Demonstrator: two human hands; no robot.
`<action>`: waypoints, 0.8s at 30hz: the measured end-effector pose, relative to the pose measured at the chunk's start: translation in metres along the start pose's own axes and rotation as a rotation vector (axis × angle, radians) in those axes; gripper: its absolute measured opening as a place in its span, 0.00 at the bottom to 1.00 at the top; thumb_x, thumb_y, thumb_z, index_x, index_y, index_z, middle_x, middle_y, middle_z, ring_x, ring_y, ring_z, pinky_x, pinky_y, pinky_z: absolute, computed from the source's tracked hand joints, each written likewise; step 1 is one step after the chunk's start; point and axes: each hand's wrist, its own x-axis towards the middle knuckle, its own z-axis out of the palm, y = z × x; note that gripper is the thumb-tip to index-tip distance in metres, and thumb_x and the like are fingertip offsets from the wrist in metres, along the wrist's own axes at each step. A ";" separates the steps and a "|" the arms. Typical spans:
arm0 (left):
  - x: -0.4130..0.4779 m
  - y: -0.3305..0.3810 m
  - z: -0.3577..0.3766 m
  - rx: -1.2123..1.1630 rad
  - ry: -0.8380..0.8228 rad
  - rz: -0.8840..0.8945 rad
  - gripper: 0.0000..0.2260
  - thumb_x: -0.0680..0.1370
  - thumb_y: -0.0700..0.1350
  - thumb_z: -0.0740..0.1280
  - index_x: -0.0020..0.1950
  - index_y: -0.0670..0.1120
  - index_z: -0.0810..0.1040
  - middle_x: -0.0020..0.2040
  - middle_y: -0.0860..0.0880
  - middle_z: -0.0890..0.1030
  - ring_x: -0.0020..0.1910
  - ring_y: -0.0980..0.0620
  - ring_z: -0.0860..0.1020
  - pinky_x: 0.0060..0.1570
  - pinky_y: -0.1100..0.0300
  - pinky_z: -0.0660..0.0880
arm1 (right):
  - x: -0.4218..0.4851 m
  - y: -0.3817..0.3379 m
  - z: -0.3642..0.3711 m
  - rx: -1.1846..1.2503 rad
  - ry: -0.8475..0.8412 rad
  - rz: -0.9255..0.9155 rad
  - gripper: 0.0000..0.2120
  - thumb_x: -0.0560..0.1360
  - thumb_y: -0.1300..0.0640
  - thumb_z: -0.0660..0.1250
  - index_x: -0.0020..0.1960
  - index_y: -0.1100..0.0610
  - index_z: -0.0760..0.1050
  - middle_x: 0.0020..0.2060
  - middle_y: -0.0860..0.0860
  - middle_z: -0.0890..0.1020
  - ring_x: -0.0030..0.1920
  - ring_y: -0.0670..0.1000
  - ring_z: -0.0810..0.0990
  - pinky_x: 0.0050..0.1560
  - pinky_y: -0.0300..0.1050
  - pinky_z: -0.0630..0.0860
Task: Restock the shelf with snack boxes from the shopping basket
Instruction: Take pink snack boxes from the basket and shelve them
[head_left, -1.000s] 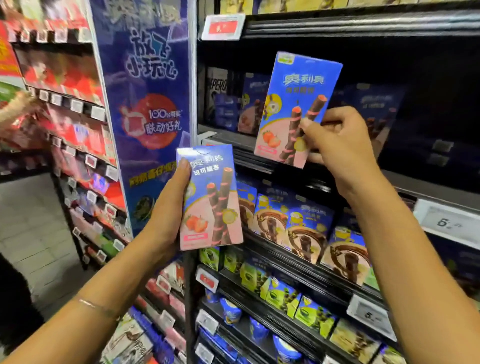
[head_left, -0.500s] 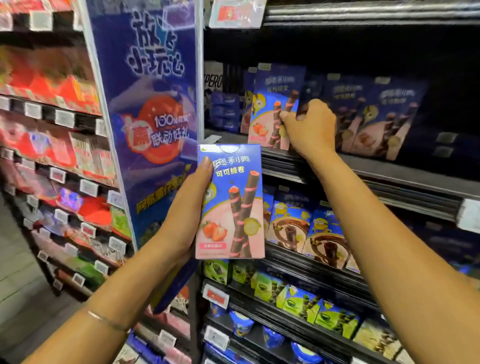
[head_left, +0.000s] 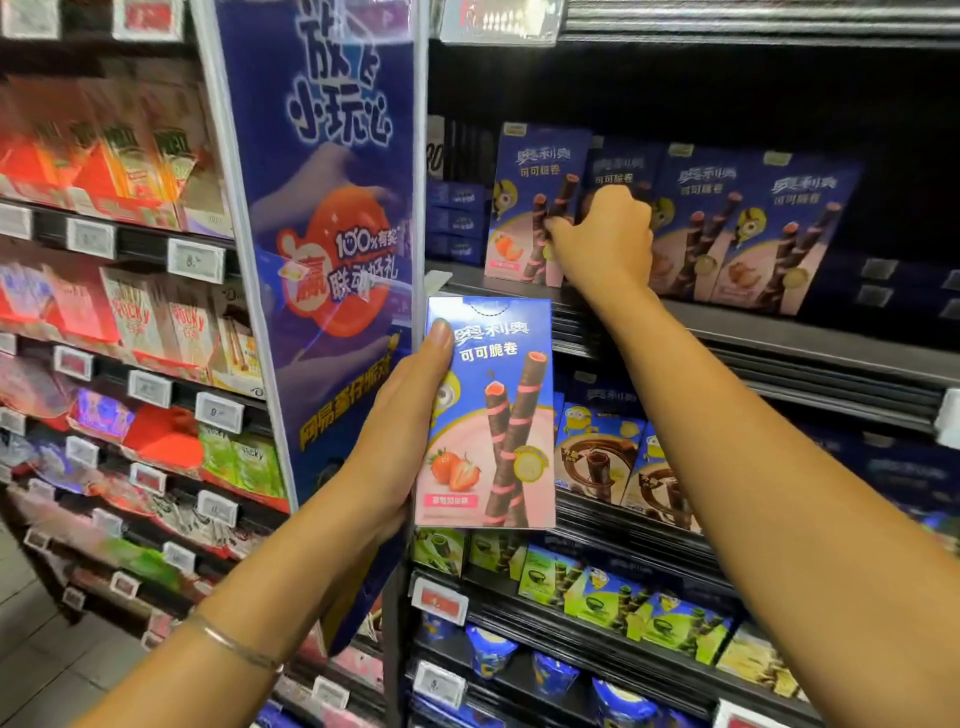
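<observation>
While your right hand (head_left: 602, 239) pinches the edge of the blue-and-pink cardboard snack box (head_left: 530, 208) standing on the dark upper shelf (head_left: 779, 332), your left hand (head_left: 405, 431) grips a matching strawberry box (head_left: 488, 415), long axis upright, just below that row and nearer you, so its path is probably up and forward.

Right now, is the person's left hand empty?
No, the left hand grips a strawberry snack box upright, while the right hand holds a second box on the upper shelf.

Bright aisle, dim shelf recess, blurred left edge.
</observation>
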 end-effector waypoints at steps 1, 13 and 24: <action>0.000 0.003 0.002 0.001 0.000 -0.001 0.21 0.80 0.63 0.63 0.57 0.50 0.87 0.56 0.44 0.88 0.52 0.44 0.87 0.57 0.46 0.84 | 0.000 -0.001 0.001 -0.008 0.001 0.003 0.16 0.76 0.48 0.73 0.46 0.55 0.69 0.48 0.56 0.77 0.50 0.64 0.79 0.42 0.50 0.69; 0.003 0.029 0.014 -0.002 -0.065 0.052 0.14 0.89 0.46 0.53 0.49 0.48 0.76 0.33 0.54 0.86 0.24 0.64 0.78 0.33 0.71 0.72 | -0.001 -0.012 0.012 -0.078 0.002 0.001 0.09 0.77 0.55 0.70 0.50 0.58 0.73 0.52 0.60 0.80 0.51 0.64 0.80 0.42 0.50 0.69; 0.005 0.000 0.005 -0.040 0.055 -0.021 0.27 0.79 0.66 0.65 0.70 0.49 0.80 0.65 0.44 0.85 0.61 0.41 0.84 0.62 0.42 0.80 | -0.035 0.002 -0.045 0.162 -0.021 -0.020 0.16 0.77 0.43 0.70 0.44 0.57 0.77 0.39 0.47 0.80 0.40 0.47 0.79 0.39 0.43 0.71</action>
